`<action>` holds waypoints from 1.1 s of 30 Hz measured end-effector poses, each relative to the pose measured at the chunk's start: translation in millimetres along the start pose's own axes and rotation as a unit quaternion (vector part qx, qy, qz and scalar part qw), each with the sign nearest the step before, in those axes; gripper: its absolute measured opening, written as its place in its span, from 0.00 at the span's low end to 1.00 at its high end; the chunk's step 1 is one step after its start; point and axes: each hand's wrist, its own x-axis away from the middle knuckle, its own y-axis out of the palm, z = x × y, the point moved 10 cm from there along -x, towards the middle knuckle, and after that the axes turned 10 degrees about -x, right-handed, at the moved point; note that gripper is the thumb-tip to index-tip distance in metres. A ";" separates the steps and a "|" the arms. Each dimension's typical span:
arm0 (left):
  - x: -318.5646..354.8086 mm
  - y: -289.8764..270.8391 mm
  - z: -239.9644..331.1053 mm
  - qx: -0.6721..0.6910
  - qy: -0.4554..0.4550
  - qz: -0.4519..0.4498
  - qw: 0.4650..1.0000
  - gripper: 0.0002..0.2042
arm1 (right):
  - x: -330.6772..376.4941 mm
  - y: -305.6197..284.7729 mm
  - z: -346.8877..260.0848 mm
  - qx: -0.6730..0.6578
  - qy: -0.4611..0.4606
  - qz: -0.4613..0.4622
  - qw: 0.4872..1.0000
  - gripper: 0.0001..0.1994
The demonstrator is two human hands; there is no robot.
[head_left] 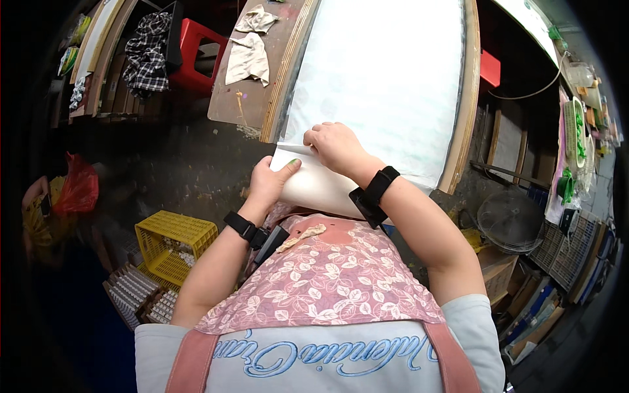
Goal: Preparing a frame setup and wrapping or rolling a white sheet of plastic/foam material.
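White sheet lies spread ahead of both hands, between a left wooden rail and a right wooden rail. At its near end, directly under the grip, a cream flap slopes down toward the wearer's leaf-patterned pink apron. Whether flap and sheet are one piece cannot be told.

Left hand: closed on the flap's left edge, thumb laid on top; green mark noted at the thumb tip. Right hand: just ahead and to the right of the left, fingers curled inward at the flap's upper edge. Fingertips are partly hidden; whether they pinch the material cannot be told. Each wrist carries a black strap.

Surroundings, taken from the grip: beige rags on a brown board, ahead and left; red plastic stool, beyond them, farther left; yellow plastic crate, behind and left, below hand level; round fan, well apart to the right. Twisted cloth strip rests on the apron, just behind the flap.
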 end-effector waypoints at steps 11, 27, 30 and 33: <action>-5.2 4.2 0.6 0.022 0.003 -0.017 1.000 0.16 | -0.4 -12.7 -5.1 0.006 -0.098 0.111 0.989 0.03; -14.7 3.8 -8.9 0.013 -0.017 -0.019 1.000 0.18 | -13.4 -9.6 -1.5 0.021 -0.072 0.132 0.988 0.07; -18.0 4.5 -13.2 0.024 -0.012 -0.021 0.999 0.18 | -26.8 -8.9 3.1 0.045 -0.017 0.103 0.994 0.11; -20.4 9.4 -14.9 0.036 -0.015 -0.030 0.999 0.19 | -37.6 -7.0 10.7 0.083 0.039 0.042 0.995 0.13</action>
